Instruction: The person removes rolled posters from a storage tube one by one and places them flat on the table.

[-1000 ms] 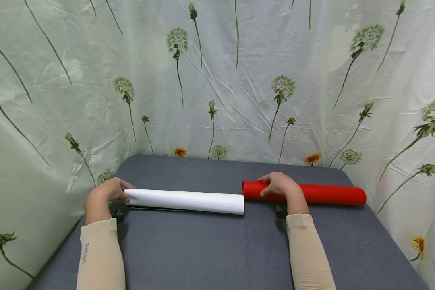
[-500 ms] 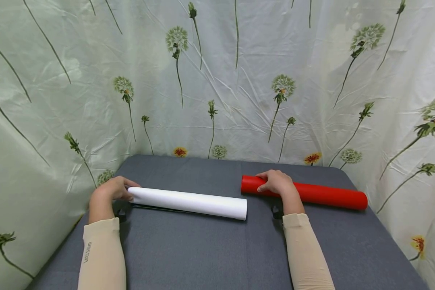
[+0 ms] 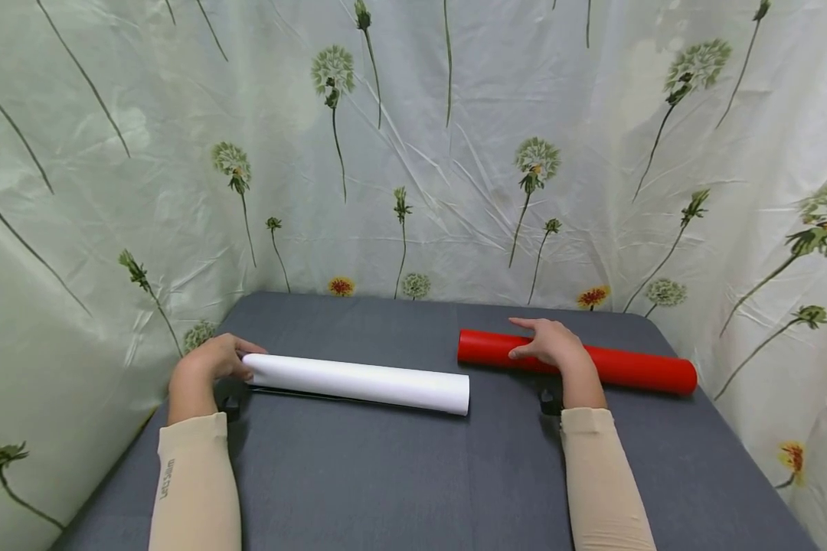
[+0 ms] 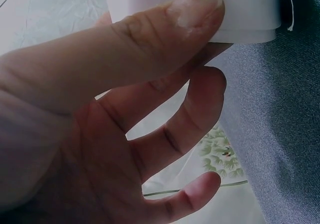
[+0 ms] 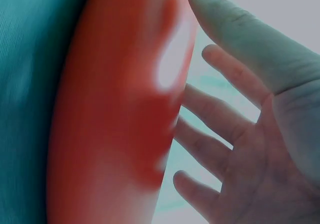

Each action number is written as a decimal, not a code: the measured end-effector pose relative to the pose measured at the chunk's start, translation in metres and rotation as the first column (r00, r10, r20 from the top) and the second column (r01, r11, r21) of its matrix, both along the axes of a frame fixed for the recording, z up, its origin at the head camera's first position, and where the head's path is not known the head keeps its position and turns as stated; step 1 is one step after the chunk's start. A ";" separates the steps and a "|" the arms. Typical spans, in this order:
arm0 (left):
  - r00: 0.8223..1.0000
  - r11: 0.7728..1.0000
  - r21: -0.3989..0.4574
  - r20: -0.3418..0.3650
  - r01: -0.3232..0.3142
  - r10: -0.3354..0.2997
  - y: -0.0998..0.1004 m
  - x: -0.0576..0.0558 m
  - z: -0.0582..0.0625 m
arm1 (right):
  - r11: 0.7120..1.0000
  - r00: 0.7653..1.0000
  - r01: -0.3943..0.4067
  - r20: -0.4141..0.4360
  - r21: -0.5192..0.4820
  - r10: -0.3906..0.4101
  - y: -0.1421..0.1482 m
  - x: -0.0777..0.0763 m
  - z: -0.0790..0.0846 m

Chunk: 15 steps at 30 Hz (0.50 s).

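Note:
A white paper roll (image 3: 358, 383) lies slantwise across the left half of the table. My left hand (image 3: 210, 363) pinches its left end; in the left wrist view the thumb (image 4: 197, 13) presses on the layered white end (image 4: 250, 8), while the lower fingers hang loosely bent below it. To the right and a little farther back lies a glossy red roll (image 3: 634, 371), also slanting. Over its left part hovers my right hand (image 3: 554, 342), thumb and fingers spread. In the right wrist view the fingers stand apart beside the red surface (image 5: 110, 124).
Both rolls lie on a dark grey cloth-covered table (image 3: 358, 482) with rounded back corners. A pale curtain (image 3: 455, 191) printed with dandelions hangs close behind it and along both sides. Wrist camera mounts (image 3: 550, 403) sit under the wrists.
The white roll has shifted slightly right and its right end has swung nearer, held by my left hand. The red roll tilted too; my right hand has let go of it and moved right.

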<state>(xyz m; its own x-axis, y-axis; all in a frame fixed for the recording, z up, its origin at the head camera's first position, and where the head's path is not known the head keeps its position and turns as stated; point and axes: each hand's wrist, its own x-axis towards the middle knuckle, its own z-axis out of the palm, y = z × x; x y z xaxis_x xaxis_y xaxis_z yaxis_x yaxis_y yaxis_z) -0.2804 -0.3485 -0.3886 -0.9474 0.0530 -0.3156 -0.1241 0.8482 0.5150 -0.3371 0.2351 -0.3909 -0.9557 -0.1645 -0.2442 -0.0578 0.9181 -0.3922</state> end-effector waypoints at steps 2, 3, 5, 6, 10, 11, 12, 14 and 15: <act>1.000 1.000 0.001 -0.002 0.001 -0.001 0.000 0.000 0.001 | 1.000 1.000 0.015 0.005 -0.005 -0.015 0.015 0.002 0.002; 1.000 1.000 0.000 -0.001 0.003 -0.003 0.001 0.000 0.001 | 1.000 1.000 0.023 0.010 -0.013 -0.023 0.022 0.003 0.002; 1.000 1.000 0.005 0.001 0.004 -0.004 0.001 -0.001 0.001 | 0.999 0.999 0.039 0.018 -0.024 -0.038 0.038 0.005 0.003; 1.000 1.000 0.007 0.003 0.002 -0.002 0.000 -0.001 0.000 | 0.999 0.999 0.043 0.014 -0.023 -0.042 0.046 0.007 0.003; 1.000 1.000 0.001 0.007 0.000 0.000 -0.001 0.000 -0.002 | 0.998 0.997 0.065 0.033 -0.015 -0.065 0.075 0.013 0.004; 1.000 1.000 -0.003 0.006 0.000 0.000 -0.001 0.000 -0.002 | 0.997 0.997 0.070 0.037 -0.014 -0.070 0.083 0.015 0.005; 1.000 1.000 -0.005 0.006 0.001 -0.001 -0.001 -0.001 -0.002 | 0.997 0.997 0.074 0.039 -0.011 -0.073 0.089 0.018 0.006; 1.000 1.000 -0.006 0.002 0.002 -0.002 -0.002 -0.001 -0.002 | 0.997 0.997 0.073 0.041 -0.005 -0.073 0.102 0.021 0.007; 1.000 1.000 -0.005 0.000 0.002 -0.002 -0.002 -0.001 -0.002 | 0.997 0.996 0.073 0.041 -0.006 -0.073 0.108 0.023 0.007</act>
